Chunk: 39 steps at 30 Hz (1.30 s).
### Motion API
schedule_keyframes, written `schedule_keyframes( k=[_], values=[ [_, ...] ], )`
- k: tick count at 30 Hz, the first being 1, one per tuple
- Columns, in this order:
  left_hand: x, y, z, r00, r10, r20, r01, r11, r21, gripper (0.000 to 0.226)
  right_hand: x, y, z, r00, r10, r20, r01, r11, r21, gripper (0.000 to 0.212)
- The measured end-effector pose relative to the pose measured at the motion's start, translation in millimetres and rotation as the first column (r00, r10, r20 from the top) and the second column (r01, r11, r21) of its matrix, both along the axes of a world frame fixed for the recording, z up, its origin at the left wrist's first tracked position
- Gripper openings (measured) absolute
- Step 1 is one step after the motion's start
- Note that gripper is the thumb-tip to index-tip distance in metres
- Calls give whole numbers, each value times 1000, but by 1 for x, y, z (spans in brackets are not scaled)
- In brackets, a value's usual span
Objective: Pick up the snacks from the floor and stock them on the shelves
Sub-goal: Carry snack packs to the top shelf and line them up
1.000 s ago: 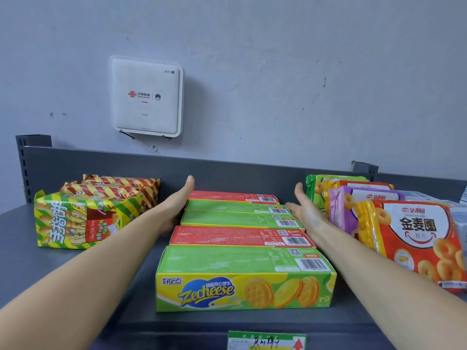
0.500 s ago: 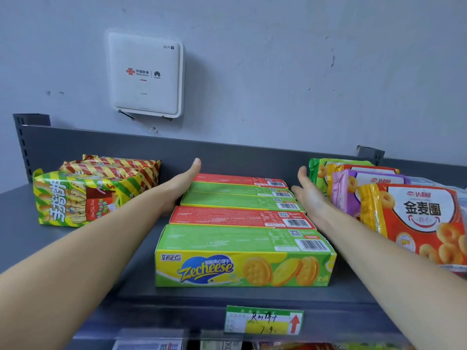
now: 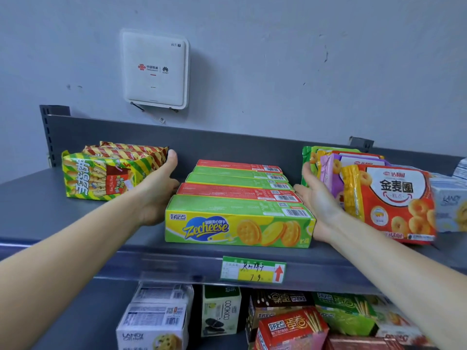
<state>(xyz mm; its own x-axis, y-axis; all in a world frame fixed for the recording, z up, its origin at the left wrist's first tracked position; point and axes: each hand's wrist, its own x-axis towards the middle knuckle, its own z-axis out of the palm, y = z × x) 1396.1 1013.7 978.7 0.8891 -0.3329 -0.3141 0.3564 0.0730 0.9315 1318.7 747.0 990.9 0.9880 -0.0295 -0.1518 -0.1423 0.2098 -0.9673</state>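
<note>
Both hands drawn nearer, left hand (image 3: 156, 195), right hand (image 3: 319, 198), perhaps touching Zecheese boxes (image 3: 237, 223)

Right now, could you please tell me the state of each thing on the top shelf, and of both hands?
Left hand: open, flat beside the row's left side.
Right hand: open, palm facing the row's right side.
Zecheese boxes: on edge, five in a row front to back.
Ring-biscuit bags: upright, leaning back.
Striped stick-biscuit bags: lying down, stacked.
Price tag: clipped on the shelf edge.
</note>
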Motion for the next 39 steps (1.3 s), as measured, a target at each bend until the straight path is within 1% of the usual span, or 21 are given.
schedule_keyframes(
  k=[5,8,12,15,17,19,20,22,23,25,26,28,30,32,34,35,38,39],
  values=[
    [-9,-17,4,998,55,30,-53,997,-56,91,-3,-3,-2,1000,-18,22,18,1000,3,61],
    [-10,-22,6,997,64,37,-63,998,-25,84,1,-8,-4,999,-24,28,24,999,-22,64],
    [-7,-22,1,996,60,59,-60,998,-9,81,5,-9,-5,1000,-21,9,22,998,-54,66],
    [-7,-21,1,994,71,85,-73,997,17,76,6,-9,-6,1000,-20,-6,19,997,-76,68],
    [-6,-20,2,992,67,108,-73,996,51,76,6,-8,-4,1000,-17,-13,16,995,-99,65],
    [-6,-20,4,988,60,141,-75,991,109,73,6,-5,-1,1000,-26,-16,24,994,-111,59],
    [-6,-21,7,984,81,157,-103,985,138,69,4,-4,1,999,-41,-8,39,987,-154,61],
    [-8,-23,18,970,121,212,-162,969,186,65,1,-2,6,996,-88,28,92,948,-305,70],
    [-11,-23,25,961,135,243,-188,959,211,73,2,-4,8,994,-94,57,108,919,-379,71],
    [-7,-27,37,928,159,335,-269,912,310,103,1,-8,14,988,-110,113,151,863,-481,78],
    [-7,-32,44,903,149,403,-305,883,356,106,1,-11,18,982,-124,143,179,848,-499,84],
    [-6,-46,57,853,104,512,-347,846,406,91,0,-22,28,958,-158,239,263,816,-514,84],
    [-3,-65,68,832,39,553,-318,851,417,84,-4,-35,39,921,-202,333,359,773,-523,75],
    [-3,-84,75,821,-21,570,-250,885,392,80,-11,-50,51,877,-260,404,451,736,-505,71],
    [-3,-106,77,811,-89,578,-181,902,393,77,-19,-69,60,824,-312,472,543,671,-504,69],
    [-6,-118,79,803,-125,583,-150,904,401,78,-23,-81,61,797,-342,499,586,639,-498,66],
    [-17,-156,78,783,-211,585,-69,905,419,85,-35,-119,59,738,-416,532,664,591,-458,48],
    [-20,-169,77,777,-236,583,-45,904,425,90,-37,-133,55,731,-439,522,673,589,-447,51]
  ],
)
